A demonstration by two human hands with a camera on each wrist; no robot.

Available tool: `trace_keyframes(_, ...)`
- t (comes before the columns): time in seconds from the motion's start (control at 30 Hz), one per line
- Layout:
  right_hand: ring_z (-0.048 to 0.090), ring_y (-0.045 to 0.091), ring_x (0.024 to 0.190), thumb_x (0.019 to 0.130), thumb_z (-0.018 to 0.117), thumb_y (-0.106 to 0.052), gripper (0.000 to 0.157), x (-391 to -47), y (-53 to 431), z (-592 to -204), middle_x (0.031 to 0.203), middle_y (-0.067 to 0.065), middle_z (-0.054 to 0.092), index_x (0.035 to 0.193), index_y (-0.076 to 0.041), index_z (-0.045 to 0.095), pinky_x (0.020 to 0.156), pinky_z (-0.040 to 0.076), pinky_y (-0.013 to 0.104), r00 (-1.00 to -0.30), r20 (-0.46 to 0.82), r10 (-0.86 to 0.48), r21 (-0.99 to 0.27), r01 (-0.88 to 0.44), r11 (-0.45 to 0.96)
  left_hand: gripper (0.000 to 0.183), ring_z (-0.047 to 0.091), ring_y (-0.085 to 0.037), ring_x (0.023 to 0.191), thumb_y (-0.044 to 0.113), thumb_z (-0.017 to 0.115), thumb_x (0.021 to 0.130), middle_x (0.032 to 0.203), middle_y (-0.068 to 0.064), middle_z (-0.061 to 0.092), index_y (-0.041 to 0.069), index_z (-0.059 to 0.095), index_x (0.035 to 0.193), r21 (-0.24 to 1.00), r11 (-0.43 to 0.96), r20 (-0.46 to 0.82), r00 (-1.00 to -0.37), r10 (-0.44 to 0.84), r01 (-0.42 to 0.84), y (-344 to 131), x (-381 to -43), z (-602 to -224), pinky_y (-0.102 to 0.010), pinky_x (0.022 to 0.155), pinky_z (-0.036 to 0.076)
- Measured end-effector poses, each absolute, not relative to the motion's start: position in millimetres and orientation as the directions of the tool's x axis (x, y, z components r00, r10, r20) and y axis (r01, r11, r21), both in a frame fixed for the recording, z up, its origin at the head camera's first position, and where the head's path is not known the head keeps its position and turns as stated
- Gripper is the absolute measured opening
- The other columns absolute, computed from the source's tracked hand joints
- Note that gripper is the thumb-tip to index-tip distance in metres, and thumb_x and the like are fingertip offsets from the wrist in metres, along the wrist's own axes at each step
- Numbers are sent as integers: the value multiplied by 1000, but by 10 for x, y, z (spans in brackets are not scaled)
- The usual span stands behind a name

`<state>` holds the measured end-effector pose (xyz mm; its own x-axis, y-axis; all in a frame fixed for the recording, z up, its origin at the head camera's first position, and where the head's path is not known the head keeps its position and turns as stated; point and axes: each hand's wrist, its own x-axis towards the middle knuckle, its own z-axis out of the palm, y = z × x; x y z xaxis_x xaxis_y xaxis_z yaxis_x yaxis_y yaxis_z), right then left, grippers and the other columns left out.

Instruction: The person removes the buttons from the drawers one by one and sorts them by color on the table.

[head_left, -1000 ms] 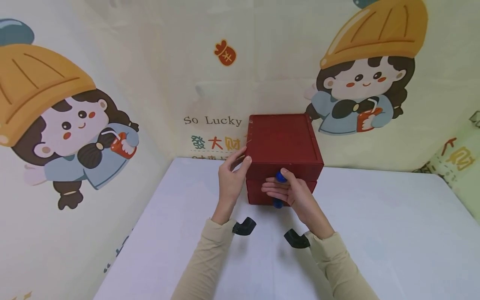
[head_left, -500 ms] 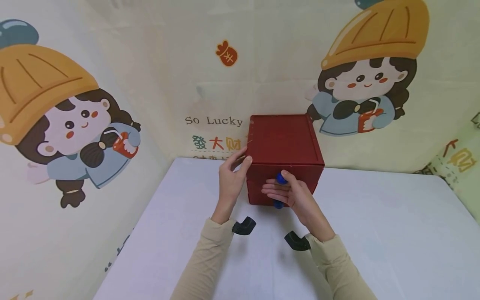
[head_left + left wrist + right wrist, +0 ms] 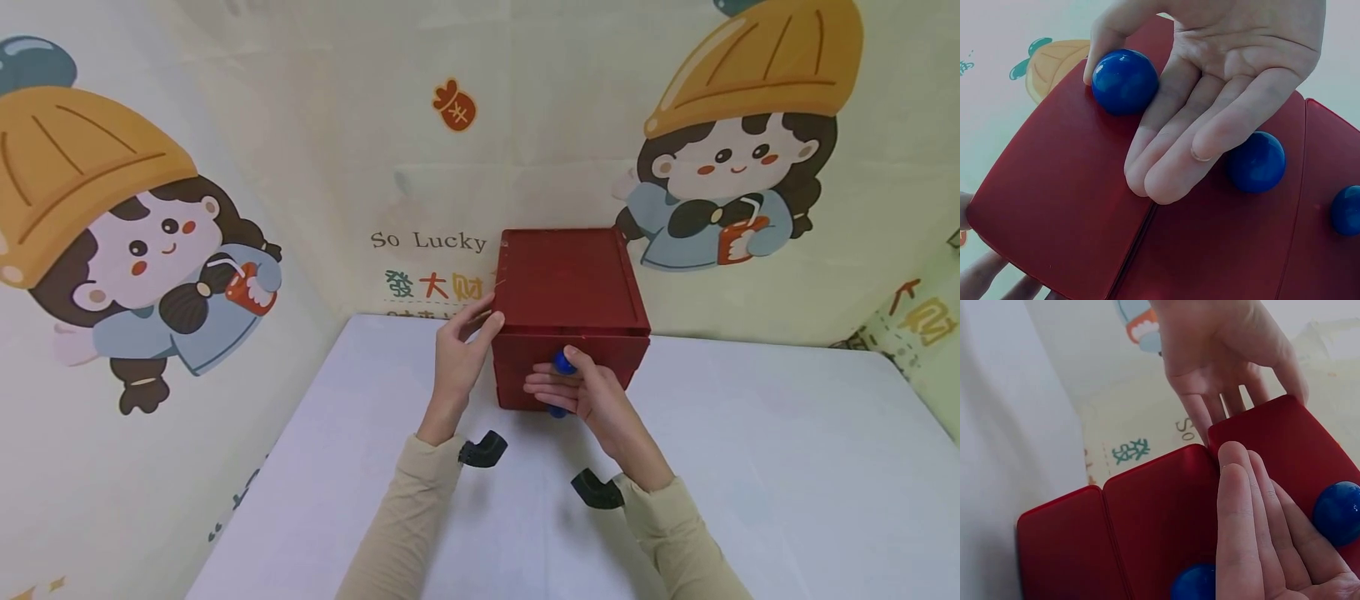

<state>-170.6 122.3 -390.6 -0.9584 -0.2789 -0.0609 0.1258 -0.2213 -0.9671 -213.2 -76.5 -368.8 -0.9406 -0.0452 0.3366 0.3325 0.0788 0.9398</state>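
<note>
the right hand [image 3: 597,398] pinched the upper blue knob [image 3: 565,362] between thumb and fingers, while the left hand [image 3: 458,362], fingers nearly straight, rested against the left side of the red drawer box [image 3: 567,279], which stood on the white table [image 3: 765,450] with its top drawer [image 3: 520,351] slightly out.

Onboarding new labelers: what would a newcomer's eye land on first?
Likely the red box at the back of the white table, its top blue knob pinched by the right hand. Next, the two orange-hatted cartoon figures on the backdrop, at left and upper right.
</note>
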Motion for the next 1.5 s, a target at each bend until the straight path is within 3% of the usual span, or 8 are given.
trace_keyframes(0.47,72,27,103,102,46,-51,69,-1665,1210,-3934,113,17,72,128,13,55,93,56,35,-957,-58,-283,-963,128,-236,43,59,-24,121,26,68,95,132,-6,64,14,62,136,944,75,325,-945,-35,321,-771,-2117,-3685,-46,101,52)
trace_keyframes(0.87,72,27,103,103,46,-50,68,-1631,1210,-3955,114,17,72,127,14,54,93,56,35,-957,-44,-286,-960,120,-252,43,58,-33,123,14,64,97,134,-18,62,0,57,137,946,105,311,-950,-12,308,-741,-1915,-3413,-46,101,52)
trace_keyframes(1.5,73,27,100,103,44,-50,69,-1551,1194,-3950,112,18,73,126,14,57,91,57,35,-961,-31,-274,-969,96,-229,43,59,-31,122,16,65,97,133,-16,63,2,59,136,940,125,320,-947,-9,317,-752,-1907,-3380,-47,98,53)
